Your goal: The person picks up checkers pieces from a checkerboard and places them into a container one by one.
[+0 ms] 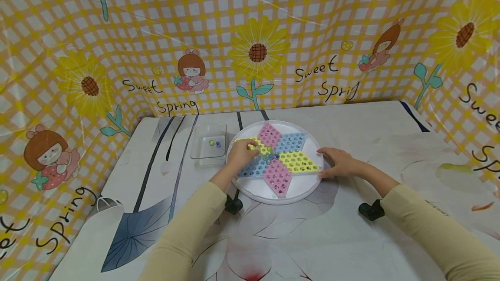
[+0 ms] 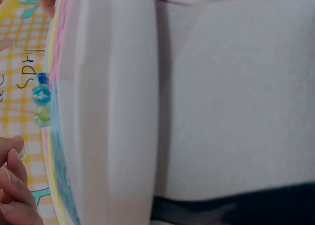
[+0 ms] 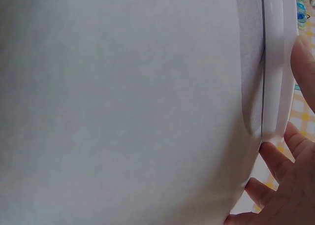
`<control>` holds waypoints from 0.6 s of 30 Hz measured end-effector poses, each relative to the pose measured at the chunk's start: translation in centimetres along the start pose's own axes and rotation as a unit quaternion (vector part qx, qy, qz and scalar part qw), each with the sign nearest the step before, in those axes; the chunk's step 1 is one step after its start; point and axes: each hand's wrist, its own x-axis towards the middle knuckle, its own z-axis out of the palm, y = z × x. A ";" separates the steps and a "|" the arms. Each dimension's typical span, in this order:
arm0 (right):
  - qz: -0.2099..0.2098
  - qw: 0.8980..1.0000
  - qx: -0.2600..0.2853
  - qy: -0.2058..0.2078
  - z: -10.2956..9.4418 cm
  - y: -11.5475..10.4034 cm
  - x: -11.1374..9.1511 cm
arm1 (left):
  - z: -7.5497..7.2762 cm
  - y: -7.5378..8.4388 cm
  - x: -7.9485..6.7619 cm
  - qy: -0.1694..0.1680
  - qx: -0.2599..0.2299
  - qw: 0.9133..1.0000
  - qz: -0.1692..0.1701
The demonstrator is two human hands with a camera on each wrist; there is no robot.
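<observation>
My left hand (image 1: 243, 154), at ten o'clock on the game board (image 1: 306, 185), pinches a clear marble (image 2: 23, 152). The marble cluster (image 2: 42, 94) lies near, toward that hand's four o'clock; my right hand (image 1: 340, 162), farther off, touches the rim (image 3: 273, 62) at three, fingers apart.

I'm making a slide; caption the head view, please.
Left hand pinching a clear marble over a star board, right hand at its rim, two marbles in a tray beside it.
</observation>
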 end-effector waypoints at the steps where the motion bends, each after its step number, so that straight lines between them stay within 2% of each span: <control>1: -0.001 1.000 -0.001 0.001 0.0 0.0 0.0 | -0.1 0.0 0.0 0.003 0.001 1.000 0.002; 5: 0.000 1.000 0.000 0.003 0.0 0.1 0.0 | -0.4 0.0 0.0 0.011 -0.006 1.000 0.002; 11: 0.004 1.000 0.000 0.006 0.2 0.1 0.1 | -1.1 -0.3 0.0 0.005 -0.053 0.998 -0.012; 18: 0.002 1.000 0.000 0.007 0.3 0.1 0.2 | -2.2 -0.7 0.4 0.021 -0.056 0.998 -0.009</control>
